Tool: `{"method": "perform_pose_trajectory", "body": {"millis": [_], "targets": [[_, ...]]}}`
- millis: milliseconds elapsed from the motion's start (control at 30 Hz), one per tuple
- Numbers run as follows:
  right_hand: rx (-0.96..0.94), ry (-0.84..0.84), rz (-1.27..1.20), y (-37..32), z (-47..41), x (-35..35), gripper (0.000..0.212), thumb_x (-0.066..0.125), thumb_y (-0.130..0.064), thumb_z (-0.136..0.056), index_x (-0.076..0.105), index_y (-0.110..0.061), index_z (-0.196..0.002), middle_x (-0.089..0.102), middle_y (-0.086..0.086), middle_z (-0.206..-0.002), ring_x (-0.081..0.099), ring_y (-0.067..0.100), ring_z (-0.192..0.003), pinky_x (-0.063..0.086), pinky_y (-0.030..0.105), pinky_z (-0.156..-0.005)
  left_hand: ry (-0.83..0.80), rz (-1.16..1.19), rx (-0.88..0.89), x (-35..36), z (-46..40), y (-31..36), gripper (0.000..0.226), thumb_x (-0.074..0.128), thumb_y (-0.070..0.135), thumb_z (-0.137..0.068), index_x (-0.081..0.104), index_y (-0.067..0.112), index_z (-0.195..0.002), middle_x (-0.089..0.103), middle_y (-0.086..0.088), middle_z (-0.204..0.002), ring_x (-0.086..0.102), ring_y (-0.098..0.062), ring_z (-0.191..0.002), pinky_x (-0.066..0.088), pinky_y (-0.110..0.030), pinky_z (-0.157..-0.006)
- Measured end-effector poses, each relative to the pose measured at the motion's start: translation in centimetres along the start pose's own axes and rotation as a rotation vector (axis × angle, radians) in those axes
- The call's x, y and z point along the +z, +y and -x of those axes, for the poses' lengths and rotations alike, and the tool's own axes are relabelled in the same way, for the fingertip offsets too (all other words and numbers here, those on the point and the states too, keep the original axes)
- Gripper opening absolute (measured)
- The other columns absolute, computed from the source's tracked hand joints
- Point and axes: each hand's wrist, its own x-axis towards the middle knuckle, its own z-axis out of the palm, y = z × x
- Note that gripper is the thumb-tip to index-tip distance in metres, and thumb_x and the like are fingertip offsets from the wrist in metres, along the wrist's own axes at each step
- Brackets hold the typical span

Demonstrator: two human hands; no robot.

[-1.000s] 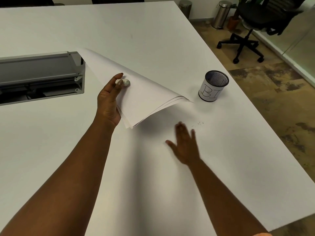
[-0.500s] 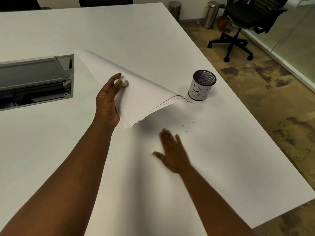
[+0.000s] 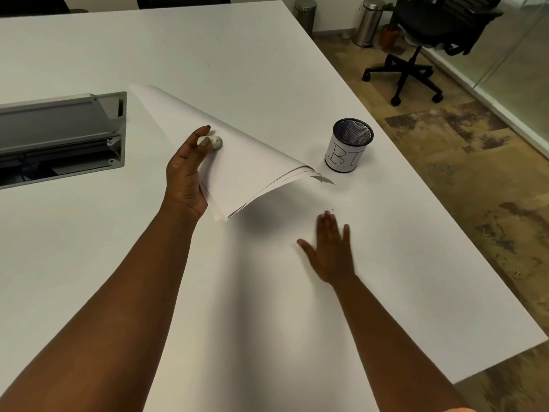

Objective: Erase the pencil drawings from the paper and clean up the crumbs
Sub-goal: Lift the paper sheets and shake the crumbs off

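Observation:
My left hand [image 3: 185, 173] holds a stack of white paper sheets [image 3: 237, 156] lifted off the white table [image 3: 267, 307], with a small grey-white eraser [image 3: 214, 141] pinched against the top sheet by thumb and fingers. The sheets' far corner droops toward the table. My right hand [image 3: 328, 249] lies flat and open on the table, fingers together and slightly blurred. A few dark eraser crumbs [image 3: 328, 209] sit just beyond its fingertips. A black mesh cup with a white label reading "BI" [image 3: 348, 145] stands behind the crumbs.
A grey open cable hatch [image 3: 59, 135] is set into the table at the left. The table's right edge runs diagonally near the cup. On the floor beyond stand a black office chair [image 3: 430, 34] and two steel bins [image 3: 367, 20].
My right hand slid back toward me, then forward again up to the crumbs. The left hand kept the paper and eraser raised in about the same place.

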Motion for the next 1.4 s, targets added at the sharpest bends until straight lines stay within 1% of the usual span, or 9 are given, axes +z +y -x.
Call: {"method": "perform_pose_trajectory", "body": {"millis": [67,233,467,633,767,933,1033,1233,1400], "targets": [[-0.022,0.033,-0.009,-0.4,-0.3,-0.5,0.094,-0.006,-0.067,-0.083,0.028,0.001,-0.138,0.032,0.019,-0.147,0.029,0.03,-0.137,0.011,0.046,-0.113,0.008,0.006,0.002,0.2,0.1,-0.1,0.017,0.054,0.01,-0.091,0.064,0.024,-0.094,0.071,0.018,-0.08,0.061,0.001,-0.086,0.047,-0.018,-0.086],[-0.371,-0.103,0.123,-5.2,1.4,1.5,0.081,-0.002,-0.06,-0.09,0.044,-0.007,-0.132,0.049,0.008,-0.138,0.046,0.02,-0.128,0.042,0.05,-0.101,-0.018,0.032,-0.008,1.8,0.5,-0.3,0.017,0.054,0.009,-0.091,0.064,0.022,-0.094,0.071,0.018,-0.079,0.062,0.002,-0.083,0.049,-0.015,-0.079],[-0.042,0.062,0.002,-1.8,-0.4,0.7,0.091,-0.007,-0.065,-0.081,0.022,-0.004,-0.142,0.023,0.014,-0.152,0.015,0.029,-0.142,-0.005,0.039,-0.114,-0.021,-0.043,-0.025,0.0,0.4,-0.5,0.021,0.054,0.011,-0.09,0.068,0.026,-0.087,0.07,0.017,-0.085,0.062,0.0,-0.086,0.049,-0.016,-0.079],[0.407,0.058,-1.49,-3.6,-1.4,-3.2,0.046,0.027,-0.035,-0.099,0.048,-0.006,-0.128,0.052,0.014,-0.128,0.051,0.022,-0.113,0.04,0.035,-0.104,-0.018,-0.128,-0.121,-3.1,0.9,-2.0,0.024,0.055,0.011,-0.089,0.072,0.026,-0.081,0.07,0.016,-0.082,0.061,-0.006,-0.089,0.048,-0.021,-0.084],[0.497,-0.258,-1.826,-2.7,-1.9,-3.7,0.078,0.01,-0.066,-0.087,0.054,-0.012,-0.123,0.063,0.003,-0.106,0.059,0.018,-0.098,0.049,0.03,-0.082,-0.029,-0.228,-0.169,-5.8,1.6,-3.0,0.027,0.058,0.012,-0.086,0.075,0.029,-0.075,0.07,0.016,-0.077,0.062,-0.004,-0.081,0.047,-0.02,-0.078],[0.568,-0.288,-1.704,-4.0,-1.8,-3.3,0.029,0.06,-0.021,-0.086,0.06,-0.008,-0.111,0.067,0.003,-0.095,0.061,0.021,-0.09,0.052,0.021,-0.071,-0.022,-0.276,-0.276,-9.1,2.6,-4.2,0.032,0.054,0.008,-0.088,0.076,0.026,-0.074,0.072,0.013,-0.075,0.061,-0.008,-0.084,0.044,-0.024,-0.088],[0.549,-0.285,-1.498,-4.7,-1.5,-2.6,0.048,0.068,0.004,-0.075,0.055,-0.003,-0.121,0.063,0.01,-0.11,0.061,0.018,-0.089,0.051,0.024,-0.076,-0.016,-0.403,-0.332,-10.9,3.4,-5.4,0.022,0.055,0.007,-0.089,0.073,0.018,-0.086,0.073,0.01,-0.076,0.063,-0.013,-0.089,0.045,-0.027,-0.093],[0.421,-0.117,-1.097,-5.5,-1.0,-2.1,0.049,0.073,0.003,-0.07,0.061,-0.007,-0.116,0.067,0.013,-0.11,0.057,0.01,-0.086,0.044,0.018,-0.082,0.177,-0.514,-0.296,-12.4,4.7,-7.4,0.011,0.064,0.009,-0.084,0.067,0.016,-0.075,0.069,0.02,-0.061,0.058,-0.008,-0.079,0.043,-0.025,-0.084],[0.363,-0.041,-0.874,-5.5,-0.8,-2.2,0.047,0.071,0.0,-0.073,0.06,-0.008,-0.118,0.066,0.011,-0.114,0.054,0.01,-0.087,0.037,0.008,-0.073,0.32,-0.591,-0.225,-13.0,4.0,-7.7,0.017,0.072,0.021,-0.079,0.072,0.034,-0.068,0.064,0.003,-0.111,0.055,-0.012,-0.111,0.04,-0.041,-0.104]]}}
